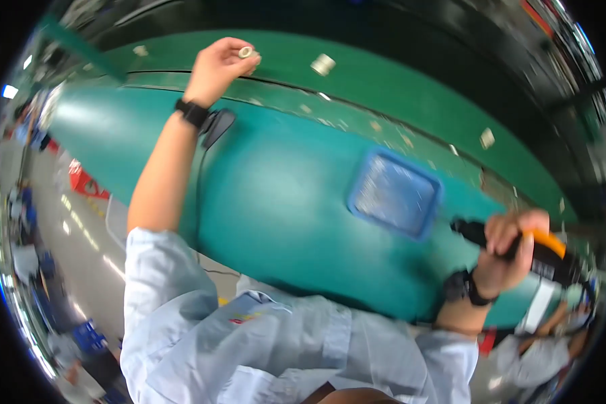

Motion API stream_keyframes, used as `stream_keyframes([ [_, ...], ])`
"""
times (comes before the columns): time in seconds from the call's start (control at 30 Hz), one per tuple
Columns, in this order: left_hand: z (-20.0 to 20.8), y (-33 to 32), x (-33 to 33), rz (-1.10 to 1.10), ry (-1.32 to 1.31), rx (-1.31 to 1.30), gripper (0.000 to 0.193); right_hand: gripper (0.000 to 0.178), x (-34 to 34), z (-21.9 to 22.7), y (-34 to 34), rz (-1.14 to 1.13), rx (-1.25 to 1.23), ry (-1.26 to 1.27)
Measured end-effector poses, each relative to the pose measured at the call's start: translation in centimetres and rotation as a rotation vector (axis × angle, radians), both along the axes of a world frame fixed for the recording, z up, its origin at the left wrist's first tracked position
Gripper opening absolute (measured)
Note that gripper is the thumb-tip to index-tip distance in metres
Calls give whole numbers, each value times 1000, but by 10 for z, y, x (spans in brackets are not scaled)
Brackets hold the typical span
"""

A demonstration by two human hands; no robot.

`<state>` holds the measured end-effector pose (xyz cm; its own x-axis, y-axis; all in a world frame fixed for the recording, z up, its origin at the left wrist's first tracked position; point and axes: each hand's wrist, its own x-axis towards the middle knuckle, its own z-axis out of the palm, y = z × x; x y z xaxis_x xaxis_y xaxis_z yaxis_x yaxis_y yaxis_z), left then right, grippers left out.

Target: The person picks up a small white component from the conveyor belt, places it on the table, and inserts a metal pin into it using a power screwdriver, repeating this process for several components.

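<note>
L hand [215, 66]: pinched on wht ring pc [246, 52] | R hand [507, 254]: wrapped rnd blk/orng tool [547, 253]

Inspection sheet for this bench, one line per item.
Surface: green worktop, bearing a blue tray of small shiny pieces, too blurred to identify.
Job's things: white part with a round opening; black-and-orange power tool.
Clutter: small bits scattered along the strip beyond the worktop; black gadget by the left wrist, kind unclear.
Hands: left hand pinches the white part; right hand grips the power tool.
Cables: thin dark cable across the worktop, near the gadget; connection unclear.
Surroundings: green belt with loose white pieces; co-worker at right.
</note>
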<state>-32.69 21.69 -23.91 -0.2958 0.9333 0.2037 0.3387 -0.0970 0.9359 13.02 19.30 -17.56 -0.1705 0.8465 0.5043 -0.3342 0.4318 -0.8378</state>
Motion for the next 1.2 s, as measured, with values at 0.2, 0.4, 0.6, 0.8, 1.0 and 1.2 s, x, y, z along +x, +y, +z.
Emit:
stream_keyframes([
  [0.2, 14, -110, 203, -615, 7, -228, 19, 19, -9, -9, 13, 56, -15, 23],
  [0.4, -33, -128, 267, -732, 113, -219, 21, 12, -17, -26, 10, -9, -46, -18],
  [0.6, -35, -132, 271, -747, 155, -237, 28, 12, -22, -34, 13, -39, -41, -131],
  [0.8, -6, -117, 261, -642, 250, -128, 36, 17, -9, -9, -7, 173, -53, 19],
  [1.0, -7, -104, 267, -518, 486, 218, 29, 24, -4, 13, -36, 359, 25, 14],
  [1.2, -17, -102, 268, -550, 324, 156, 17, 28, 2, 17, -39, 437, 39, -56],
])
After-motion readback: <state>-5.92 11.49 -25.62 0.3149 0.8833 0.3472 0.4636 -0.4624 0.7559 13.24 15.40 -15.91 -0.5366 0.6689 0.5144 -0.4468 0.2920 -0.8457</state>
